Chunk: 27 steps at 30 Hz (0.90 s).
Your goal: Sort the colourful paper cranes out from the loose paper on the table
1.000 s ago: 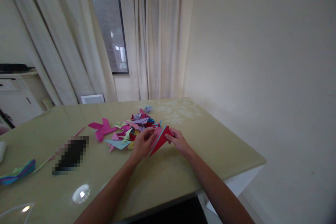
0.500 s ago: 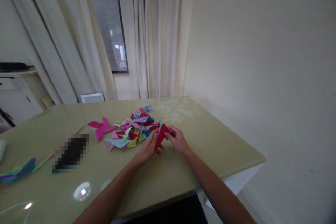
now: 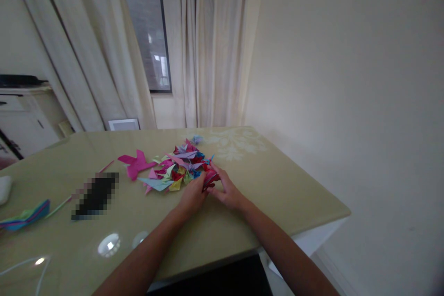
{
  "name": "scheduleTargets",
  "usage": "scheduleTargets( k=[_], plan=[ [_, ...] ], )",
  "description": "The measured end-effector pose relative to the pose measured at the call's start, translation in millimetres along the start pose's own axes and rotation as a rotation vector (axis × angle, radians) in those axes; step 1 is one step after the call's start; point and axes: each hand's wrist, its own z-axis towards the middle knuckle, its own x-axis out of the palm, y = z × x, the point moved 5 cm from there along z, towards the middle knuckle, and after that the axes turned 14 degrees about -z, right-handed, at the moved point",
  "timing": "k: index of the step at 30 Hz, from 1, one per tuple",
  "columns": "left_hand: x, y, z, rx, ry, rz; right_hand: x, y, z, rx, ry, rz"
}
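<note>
A folded red paper piece (image 3: 210, 178) lies at the near right edge of a heap of coloured folded papers (image 3: 180, 166) on the olive table (image 3: 243, 212). My left hand (image 3: 192, 196) and my right hand (image 3: 227, 190) meet on it, fingers pinched and pressed against the red paper from both sides. Most of the red piece is hidden between my fingers.
A large pink folded shape (image 3: 136, 164) lies left of the heap. A blurred dark object (image 3: 95, 189) and a blue-green folded strip (image 3: 24, 215) sit further left. The table's right corner (image 3: 347, 215) drops off near the wall. Curtains and a window stand behind.
The red paper was held up as a long open triangle; it has come down to the table and been folded smaller, with both hands closing together on it.
</note>
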Motion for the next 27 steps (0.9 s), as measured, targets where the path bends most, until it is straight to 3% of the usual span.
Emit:
scheduleTargets(
  k=[5,16,24,27],
  plan=[
    [-2.2,-8.4,1.3,0.025,0.014,0.001,-1.4,-5.2,0.9,0.040,-0.055,0.027],
    [6.8,-5.9,-1.2,-0.037,0.059,-0.014,-0.5,4.3,0.6,0.039,0.046,0.055],
    [8.7,-9.3,-0.1,-0.035,0.053,0.027,-9.3,9.9,6.2,-0.016,-0.049,-0.006],
    [7.6,-12.0,0.5,-0.016,0.055,0.038,-18.7,1.3,10.1,0.097,-0.149,0.041]
  ],
)
